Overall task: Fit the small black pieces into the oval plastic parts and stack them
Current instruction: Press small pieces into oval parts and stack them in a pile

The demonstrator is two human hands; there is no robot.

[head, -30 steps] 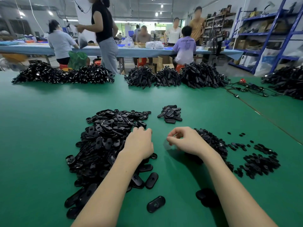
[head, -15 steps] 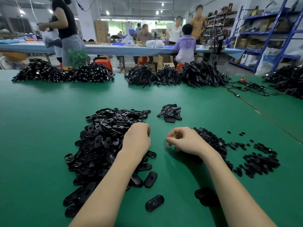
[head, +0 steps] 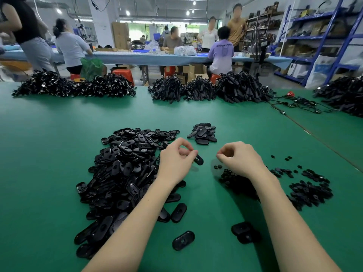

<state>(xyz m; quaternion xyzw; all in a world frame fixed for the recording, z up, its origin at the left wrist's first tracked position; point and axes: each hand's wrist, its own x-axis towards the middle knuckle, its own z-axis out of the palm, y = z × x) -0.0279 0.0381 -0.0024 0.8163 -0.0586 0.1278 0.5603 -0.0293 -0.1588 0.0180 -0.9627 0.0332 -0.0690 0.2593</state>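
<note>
While our left hand (head: 176, 158) pinches one oval part (head: 198, 160) above the green desk (head: 49, 154), clear of its heap (head: 125, 169), our right hand (head: 239, 160) curls narrow near the small black pieces (head: 310, 191); whether it holds one, we cannot tell.

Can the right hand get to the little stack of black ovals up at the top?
Probably yes. The right hand hovers just short of the small stack, with only bare green table between them. Its fingers look pinched, perhaps on a small piece, so it might need to let go first.
</note>
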